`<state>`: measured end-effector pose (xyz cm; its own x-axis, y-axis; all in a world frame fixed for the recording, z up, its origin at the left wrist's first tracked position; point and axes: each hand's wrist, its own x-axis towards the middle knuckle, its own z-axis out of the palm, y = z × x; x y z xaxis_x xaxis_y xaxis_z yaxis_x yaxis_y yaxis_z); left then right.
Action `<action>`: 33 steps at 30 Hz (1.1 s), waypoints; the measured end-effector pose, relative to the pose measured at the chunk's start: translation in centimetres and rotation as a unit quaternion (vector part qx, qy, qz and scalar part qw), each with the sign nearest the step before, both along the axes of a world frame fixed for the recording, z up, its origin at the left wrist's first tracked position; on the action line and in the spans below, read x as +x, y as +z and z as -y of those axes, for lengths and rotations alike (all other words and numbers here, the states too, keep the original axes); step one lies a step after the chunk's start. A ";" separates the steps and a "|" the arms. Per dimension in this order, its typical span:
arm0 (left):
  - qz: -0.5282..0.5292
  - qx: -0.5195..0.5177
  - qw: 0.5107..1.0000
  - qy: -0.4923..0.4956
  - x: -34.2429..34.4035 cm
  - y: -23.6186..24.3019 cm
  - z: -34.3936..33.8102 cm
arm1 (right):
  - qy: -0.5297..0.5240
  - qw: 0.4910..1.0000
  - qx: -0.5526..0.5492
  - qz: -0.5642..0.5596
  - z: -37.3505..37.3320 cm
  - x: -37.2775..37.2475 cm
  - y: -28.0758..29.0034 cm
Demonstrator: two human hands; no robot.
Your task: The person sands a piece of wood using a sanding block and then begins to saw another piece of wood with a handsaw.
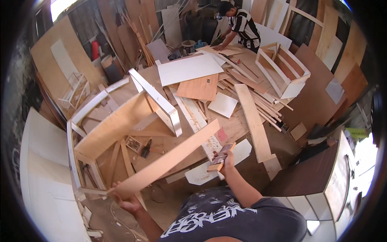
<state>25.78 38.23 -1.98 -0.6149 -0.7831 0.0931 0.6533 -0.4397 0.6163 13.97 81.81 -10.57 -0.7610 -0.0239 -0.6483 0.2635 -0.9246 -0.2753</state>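
My left hand [126, 202] grips the near-left end of a long, thin wooden board [169, 160], fingers wrapped round its edge. The board slants up to the right, its far end over the cluttered work table [161, 144]. My right hand [228, 159] is closed on a flat wooden block [217, 163] with a dark, mottled face, just right of the board and apart from it. Left of the board stands an open wooden frame [117, 121] with white outer edges. A small open box [133, 143] and a dark hand tool [146, 149] lie inside it.
Across the table a person [242, 30] in a striped shirt leans over a sheet. White panels [189, 69], a brown panel [199, 88] and strips of wood [258, 105] cover the middle. Another open frame [282, 70] stands far right. A dark-topped cabinet [310, 169] is at my right.
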 end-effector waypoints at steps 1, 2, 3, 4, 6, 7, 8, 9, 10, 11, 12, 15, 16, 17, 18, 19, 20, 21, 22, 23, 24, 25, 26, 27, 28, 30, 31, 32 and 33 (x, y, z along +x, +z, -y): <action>-0.029 -0.006 0.999 -0.022 1.3 -2.1 1.6 | 0.004 0.999 -0.033 -0.037 0.1 0.2 1.0; -0.061 -0.009 0.997 -0.045 2.3 -4.3 3.0 | 0.006 0.996 -0.028 -0.080 0.5 0.0 2.2; -0.088 -0.008 0.994 -0.069 3.2 -6.1 4.1 | 0.006 0.993 -0.018 -0.118 0.7 0.0 3.2; -0.090 -0.007 0.993 -0.077 3.9 -7.3 4.6 | -0.001 0.993 -0.017 -0.120 0.7 0.0 4.3; -0.004 0.092 0.996 0.000 5.1 -9.8 4.2 | 0.056 0.979 -0.136 -0.139 0.3 0.0 6.1; -0.004 0.098 0.995 -0.006 5.6 -10.8 3.9 | 0.051 0.981 -0.129 -0.139 0.1 -0.1 5.9; 0.006 0.095 0.995 0.011 6.1 -11.3 3.6 | 0.047 0.978 -0.158 -0.124 -0.3 -0.3 5.3; 0.014 0.089 0.995 0.030 6.5 -11.6 3.6 | 0.045 0.974 -0.190 -0.110 -0.4 -0.7 4.6; 0.014 0.092 0.995 0.027 6.9 -12.2 4.0 | 0.022 0.989 -0.059 -0.132 -0.2 -1.0 3.7; -0.002 0.101 0.995 0.004 7.5 -12.3 4.8 | 0.021 0.990 -0.059 -0.130 0.2 -1.1 3.2; -0.019 0.111 0.993 -0.018 7.9 -12.4 5.6 | 0.001 0.993 -0.034 -0.114 0.4 -1.0 2.8; -0.028 0.172 0.985 -0.005 7.8 -11.8 6.4 | -0.005 0.992 -0.027 -0.123 0.1 -0.9 1.1; -0.027 0.176 0.984 -0.005 7.9 -12.3 6.2 | 0.007 0.991 0.006 -0.133 -0.2 -0.5 0.4; -0.023 0.138 0.990 -0.018 8.3 -12.8 6.4 | 0.021 0.989 0.033 -0.143 0.0 -0.4 0.1; -0.021 0.097 0.994 -0.033 8.4 -13.3 6.7 | 0.033 0.988 0.031 -0.149 -0.3 -0.5 -0.3; -0.020 0.087 0.996 -0.020 9.5 -14.1 7.3 | 0.015 0.986 -0.027 -0.164 2.3 -0.4 4.9; -0.014 0.073 0.997 -0.023 9.2 -15.3 7.0 | 0.050 0.982 -0.005 -0.181 1.0 -0.2 3.5; -0.009 0.055 0.998 -0.023 9.0 -16.0 7.0 | 0.086 0.976 0.013 -0.198 0.0 0.0 2.8; -0.012 0.048 0.998 -0.026 9.1 -16.7 6.9 | 0.081 0.976 0.007 -0.202 -0.8 0.0 2.0; 0.033 0.051 0.997 0.038 9.1 -17.2 6.1 | 0.081 0.970 0.003 -0.230 -1.3 0.3 2.3; 0.079 0.053 0.990 0.105 9.4 -17.5 5.7 | 0.084 0.963 -0.002 -0.257 -1.5 0.7 3.1; 0.079 0.048 0.990 0.105 10.3 -19.5 6.7 | 0.082 0.963 -0.007 -0.257 -1.7 1.0 4.0; 0.062 -0.040 0.989 0.127 11.6 -22.2 8.2 | 0.092 0.961 -0.019 -0.260 -1.8 0.9 5.4; 0.053 -0.086 0.986 0.136 11.6 -23.7 8.3 | 0.098 0.960 -0.029 -0.262 -2.3 0.5 6.2; 0.042 -0.131 0.980 0.145 11.5 -24.8 8.4 | 0.097 0.958 -0.034 -0.266 -3.0 0.0 6.7; -0.183 0.214 0.957 -0.075 11.4 -25.6 6.4 | 0.087 0.958 0.084 -0.262 -5.0 -0.7 6.7; -0.243 0.330 0.902 -0.139 11.5 -25.8 5.4 | 0.083 0.952 0.140 -0.257 -6.0 -1.1 6.6; -0.197 0.324 0.916 -0.132 9.5 -23.8 1.7 | 0.088 0.954 0.144 -0.249 -8.5 -1.3 5.3; -0.178 0.308 0.927 -0.119 9.6 -23.2 0.7 | 0.092 0.955 0.136 -0.249 -9.1 -1.8 5.7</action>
<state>35.37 37.52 -25.15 -0.7930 -0.6016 -0.0958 0.6067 -0.7941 -0.0357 12.15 90.89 -4.87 -0.9756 -0.0686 -0.2087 0.1880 -0.7522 -0.6316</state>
